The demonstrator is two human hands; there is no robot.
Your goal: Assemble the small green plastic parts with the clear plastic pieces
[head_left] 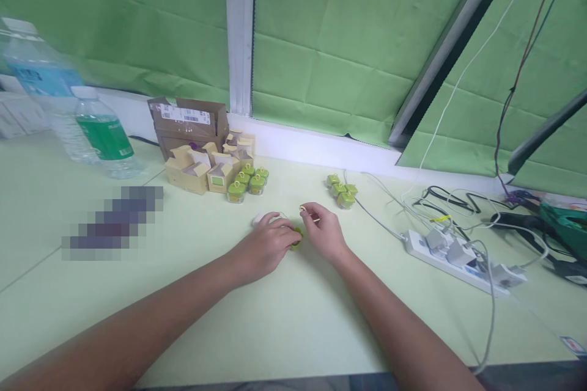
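My left hand [270,244] is closed on a small green-lidded container [297,238] low on the pale green table [284,330]. Just to its right, my right hand [322,229] pinches a small yellow loop [302,209] between thumb and forefinger. Part of a white object [258,218] shows behind my left fingers; the rest is hidden. Beyond my left hand stand several clear containers with green lids and yellow loops [236,191]. A smaller group of the same containers [345,199] sits beyond my right hand.
Small open cardboard boxes [188,174] stand before a larger brown box [190,128] at the back left. Farther left are two plastic bottles [106,137]. A white power strip [454,266] with plugs and tangled cables lies to the right.
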